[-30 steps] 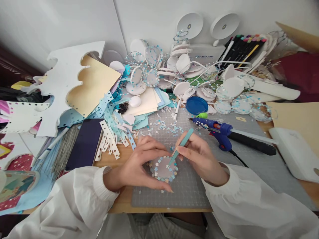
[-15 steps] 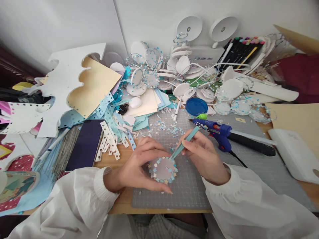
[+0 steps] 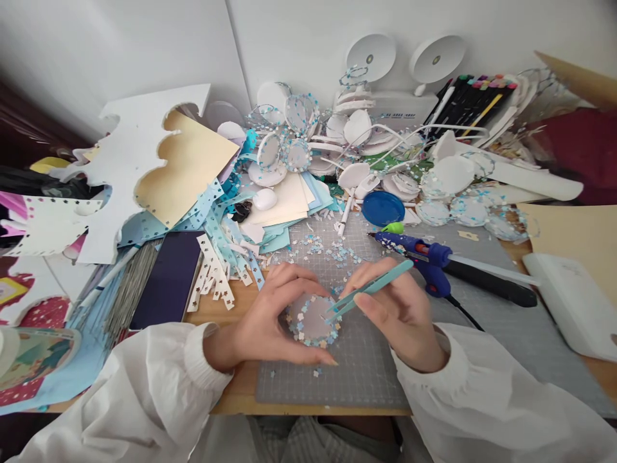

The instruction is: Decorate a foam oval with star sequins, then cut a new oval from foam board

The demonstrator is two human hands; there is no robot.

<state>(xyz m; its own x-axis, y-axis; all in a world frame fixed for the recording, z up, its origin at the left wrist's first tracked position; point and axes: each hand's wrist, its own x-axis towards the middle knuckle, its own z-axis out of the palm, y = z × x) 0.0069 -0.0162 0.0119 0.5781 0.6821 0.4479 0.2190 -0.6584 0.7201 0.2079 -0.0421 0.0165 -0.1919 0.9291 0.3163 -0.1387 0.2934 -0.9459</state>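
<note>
My left hand (image 3: 279,315) curls around a round white disc (image 3: 311,318), thumb on its near side and fingers on its far side. Small blue, white and cream paper flowers ring the disc's edge. In my right hand (image 3: 393,305) is a pair of teal tweezers (image 3: 371,286), pinched between thumb and fingers. The tweezer tips reach the right rim of the disc; whether they grip a flower is too small to tell. Loose paper flowers (image 3: 332,247) lie scattered on the grey cutting mat (image 3: 357,379) beyond both hands.
A blue glue gun (image 3: 414,251) lies right of my right hand, near a blue lid (image 3: 383,209). Decorated discs (image 3: 296,154) crowd the back. On the left are a dark phone-like slab (image 3: 166,280), punched paper strips (image 3: 209,276) and wires (image 3: 132,289). A white box (image 3: 569,302) stands far right.
My right hand has tilted the tweezers to a flatter angle, and their tips have moved slightly lower along the disc's right rim. My left hand keeps its hold on the disc.
</note>
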